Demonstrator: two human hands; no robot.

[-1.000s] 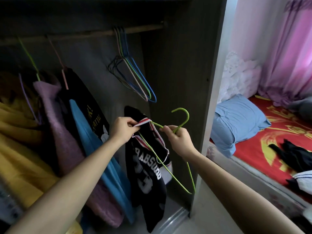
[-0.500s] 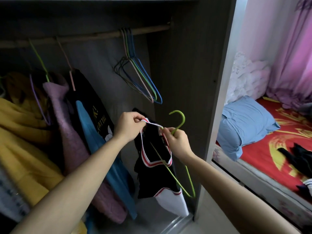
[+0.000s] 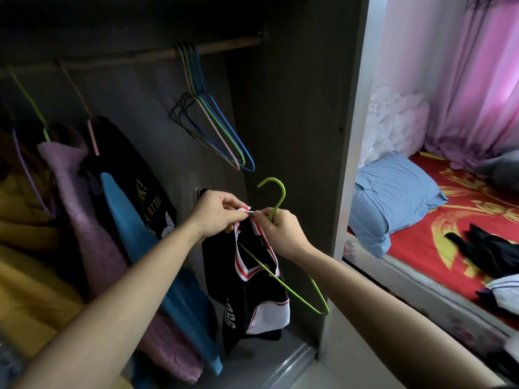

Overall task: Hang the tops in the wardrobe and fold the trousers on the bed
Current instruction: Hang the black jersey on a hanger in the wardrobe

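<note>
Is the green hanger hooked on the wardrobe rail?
No, the green hanger is held in the right hand, its hook well below the rail.

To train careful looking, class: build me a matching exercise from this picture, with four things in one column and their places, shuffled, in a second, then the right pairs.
Things:
1. green hanger
2. black jersey
3. blue pillow
4. empty hangers

Places:
A. hanging from the wardrobe rail
B. lying on the bed
C. neck gripped by the right hand
D. strap pinched by the left hand

Pairs: 1-C, 2-D, 3-B, 4-A.
</note>
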